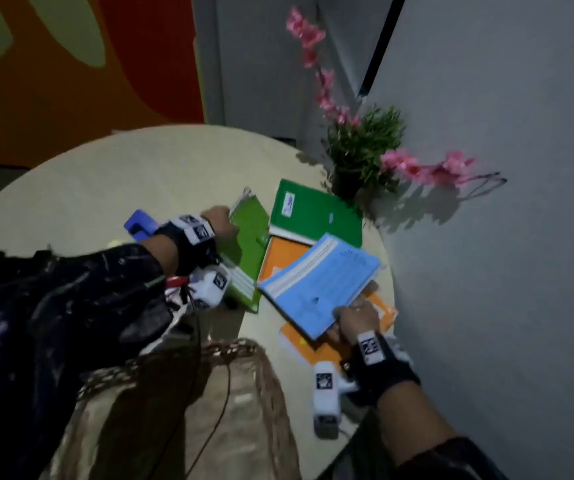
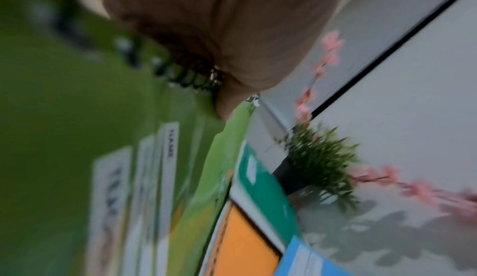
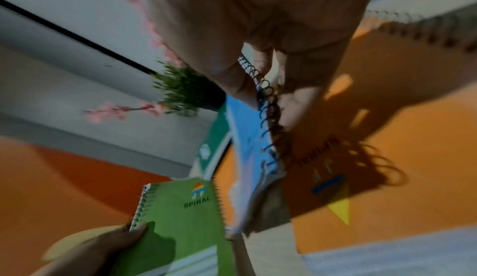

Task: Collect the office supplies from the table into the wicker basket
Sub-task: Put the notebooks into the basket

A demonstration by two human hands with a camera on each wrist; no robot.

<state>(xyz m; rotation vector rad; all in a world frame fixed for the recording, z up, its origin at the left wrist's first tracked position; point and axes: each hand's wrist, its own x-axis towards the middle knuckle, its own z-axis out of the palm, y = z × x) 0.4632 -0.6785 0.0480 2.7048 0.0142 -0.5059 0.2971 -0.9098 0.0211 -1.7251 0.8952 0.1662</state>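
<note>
Pickup step: left hand grips green spiral notebook; right hand pinches blue notebook. Next: carry both to wicker basket at 6 o'clock.

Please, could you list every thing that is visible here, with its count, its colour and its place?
light green spiral notebook: one, light green, left of the pile, tilted up in the left hand
blue spiral notebook: one, light blue, lifted above the orange ones
orange notebooks: two as far as visible, orange, under the blue one
dark green book: one, dark green, flat before the plant
hole punch: one, blue, behind the left wrist
wicker basket: one, brown, near table edge
plant: one, green with pink flowers, by the wall
table: one, beige, round
left hand: grips the light green notebook
right hand: grips the blue notebook
</note>
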